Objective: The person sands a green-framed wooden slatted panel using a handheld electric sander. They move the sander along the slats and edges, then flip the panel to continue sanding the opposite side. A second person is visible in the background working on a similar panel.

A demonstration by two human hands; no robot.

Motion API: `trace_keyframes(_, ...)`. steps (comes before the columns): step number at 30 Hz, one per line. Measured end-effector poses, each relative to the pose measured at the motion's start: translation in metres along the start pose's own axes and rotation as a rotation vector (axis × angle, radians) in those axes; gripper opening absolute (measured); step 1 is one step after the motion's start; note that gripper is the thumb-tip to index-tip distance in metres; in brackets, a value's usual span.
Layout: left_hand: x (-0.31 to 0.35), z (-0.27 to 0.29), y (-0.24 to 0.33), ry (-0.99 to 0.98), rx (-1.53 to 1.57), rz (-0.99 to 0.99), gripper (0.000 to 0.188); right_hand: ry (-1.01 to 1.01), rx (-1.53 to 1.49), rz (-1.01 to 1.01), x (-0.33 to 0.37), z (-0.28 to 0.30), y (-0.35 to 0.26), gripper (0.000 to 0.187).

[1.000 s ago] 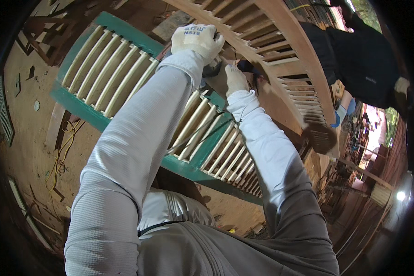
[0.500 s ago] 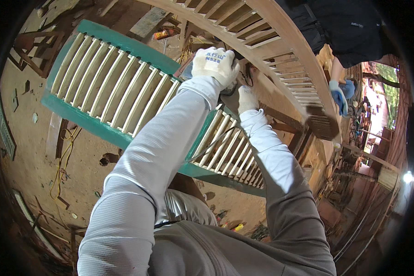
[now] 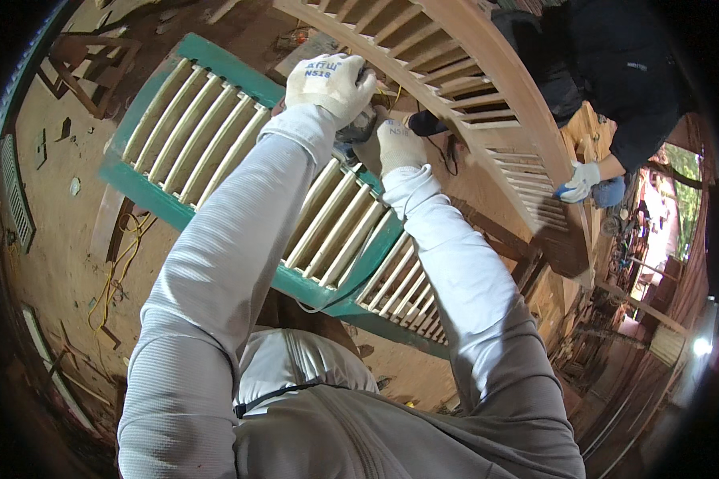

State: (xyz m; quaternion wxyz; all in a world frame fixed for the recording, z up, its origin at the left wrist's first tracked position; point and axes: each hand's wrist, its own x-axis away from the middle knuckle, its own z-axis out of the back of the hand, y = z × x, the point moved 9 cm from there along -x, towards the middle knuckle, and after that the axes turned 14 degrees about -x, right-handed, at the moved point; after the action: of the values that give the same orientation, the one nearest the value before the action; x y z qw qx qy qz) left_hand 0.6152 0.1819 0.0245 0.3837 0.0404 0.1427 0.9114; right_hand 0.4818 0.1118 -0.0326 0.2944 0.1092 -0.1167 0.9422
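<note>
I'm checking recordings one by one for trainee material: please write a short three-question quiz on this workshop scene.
1. True or false: both the left hand and the right hand wear white knitted work gloves.
2. The hand-held power tool gripped by the two hands sits over which piece? A) the green-framed louvred shutter with pale wooden slats B) the unpainted curved wooden louvred frame C) the yellow cable on the floor
3. Fill in: the co-worker in dark clothes at the upper right has a gloved hand beside the ______ wooden frame.

Key: 1 true; 2 A; 3 unpainted curved.
</note>
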Motion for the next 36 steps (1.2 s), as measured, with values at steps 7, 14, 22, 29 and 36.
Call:
trace_keyframes(7, -0.031, 0.016, -0.079, -0.104, -0.028, 0.153, 0.053, -0.021, -0.002, 0.031, -0.049, 0.014, -0.077, 0.017)
trace_keyframes(14, -0.072, 0.029, -0.146, -0.113, -0.085, 0.160, 0.059, -0.076, -0.074, 0.084, -0.103, 0.014, -0.136, 0.018)
trace_keyframes(22, -0.106, 0.062, -0.213, 0.076, -0.006, 0.100, 0.039, -0.079, -0.116, 0.133, -0.148, 0.024, -0.206, 0.018)
trace_keyframes(29, -0.136, 0.080, -0.274, 0.102, -0.048, 0.175, 0.040, 0.077, -0.121, 0.256, -0.192, 0.032, -0.263, 0.016)
trace_keyframes(36, -0.146, 0.094, -0.305, 0.096, -0.017, 0.189, 0.040, 0.051, -0.080, 0.272, -0.219, 0.030, -0.293, 0.022)
